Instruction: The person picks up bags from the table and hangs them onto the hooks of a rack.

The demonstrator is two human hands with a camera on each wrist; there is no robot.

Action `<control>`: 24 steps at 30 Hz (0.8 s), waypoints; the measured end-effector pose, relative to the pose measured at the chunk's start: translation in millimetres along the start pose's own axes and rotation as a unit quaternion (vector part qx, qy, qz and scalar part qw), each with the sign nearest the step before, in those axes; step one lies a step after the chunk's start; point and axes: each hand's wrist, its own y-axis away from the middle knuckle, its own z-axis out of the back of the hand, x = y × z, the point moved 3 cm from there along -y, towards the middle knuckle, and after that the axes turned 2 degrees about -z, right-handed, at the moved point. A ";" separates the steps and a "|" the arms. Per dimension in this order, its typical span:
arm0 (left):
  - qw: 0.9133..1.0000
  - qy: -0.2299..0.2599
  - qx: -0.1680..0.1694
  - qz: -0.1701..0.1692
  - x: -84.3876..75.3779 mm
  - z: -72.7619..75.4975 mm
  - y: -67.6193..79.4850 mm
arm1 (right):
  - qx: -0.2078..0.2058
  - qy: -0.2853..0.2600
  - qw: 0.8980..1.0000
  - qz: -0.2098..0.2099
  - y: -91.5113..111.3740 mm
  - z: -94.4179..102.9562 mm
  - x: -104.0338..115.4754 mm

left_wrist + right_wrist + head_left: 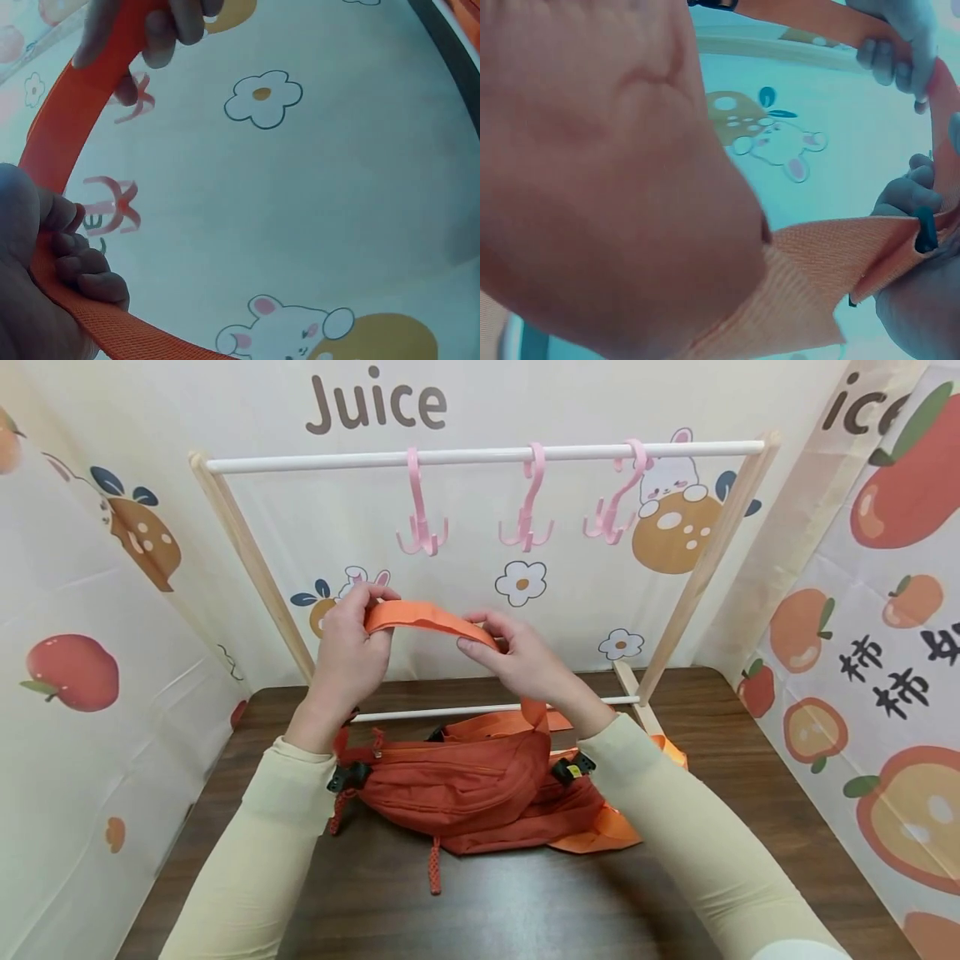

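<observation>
An orange webbing strap (423, 614) arches between my two hands, above the table. My left hand (354, 642) grips one side of the arch, its fingers curled round the webbing in the left wrist view. The other side is pinched between thumb and fingers of my right hand (517, 652). From the right hand the strap drops toward a rust-red waist bag (457, 785) lying below. Black buckles (573, 767) sit at the bag's ends, and a braided zip pull (435, 864) hangs off its front. Orange fabric (603, 835) sticks out from under the bag's right end.
Behind the bag stands a wooden-legged rack whose white top bar (300, 462) carries three pink hooks (422, 527). Its lower bar (420, 714) runs close above the brown table (487, 910). Fruit-printed cloth walls (71, 602) enclose the back and both sides.
</observation>
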 end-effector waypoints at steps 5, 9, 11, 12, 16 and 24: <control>1.000 -0.019 -0.006 -0.017 -5.1 7.7 -3.1 | -0.030 -0.003 0.999 0.032 -2.2 6.9 17.6; 0.999 -0.025 -0.011 -0.047 -10.4 13.5 -5.9 | -0.051 0.020 0.997 0.046 -4.4 14.1 29.5; 0.997 -0.025 -0.014 -0.066 -13.0 16.1 -7.7 | -0.062 0.039 0.996 0.058 -6.4 17.7 34.6; 0.997 -0.026 -0.016 -0.075 -14.3 17.5 -8.7 | -0.068 0.048 0.994 0.066 -7.8 19.5 37.0; 0.994 -0.026 -0.025 -0.106 -18.2 22.7 -12.9 | -0.084 0.072 0.988 0.104 -13.7 25.5 44.8; 0.991 -0.015 -0.030 -0.126 -26.5 31.1 -21.2 | -0.110 0.136 0.969 0.174 -24.1 31.8 57.3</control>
